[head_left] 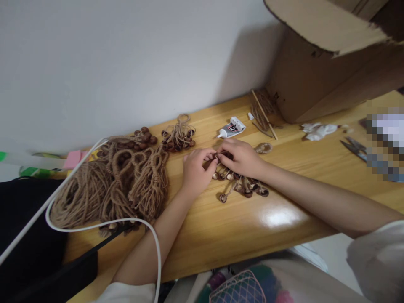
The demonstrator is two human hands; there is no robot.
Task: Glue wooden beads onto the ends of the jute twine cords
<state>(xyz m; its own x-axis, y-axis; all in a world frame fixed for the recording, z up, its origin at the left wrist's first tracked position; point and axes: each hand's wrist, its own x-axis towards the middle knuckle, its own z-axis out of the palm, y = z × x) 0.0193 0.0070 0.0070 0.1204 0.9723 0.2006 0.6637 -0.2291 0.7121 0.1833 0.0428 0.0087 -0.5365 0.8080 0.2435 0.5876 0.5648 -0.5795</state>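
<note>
My left hand (198, 168) and my right hand (241, 158) meet over the table, fingertips pinched together on a small brown piece, maybe a nut shell, mostly hidden by the fingers. Below and beside my right hand lies a bunch of brown shells on twine cords (248, 192), some showing pale insides. A loop of twine (264, 148) from it sticks out beyond my right wrist. A glue tube (232, 128) with its nozzle bare lies just behind my hands, its white cap (250, 116) apart from it.
Coils and knotted bundles of twine (85, 193) fill the left side, crossed by a white cable (104, 224). Another shell bunch (178, 136) lies at the back. A stick (264, 114), a cardboard box (315, 80), crumpled tissue (318, 131) and scissors (355, 148) are to the right.
</note>
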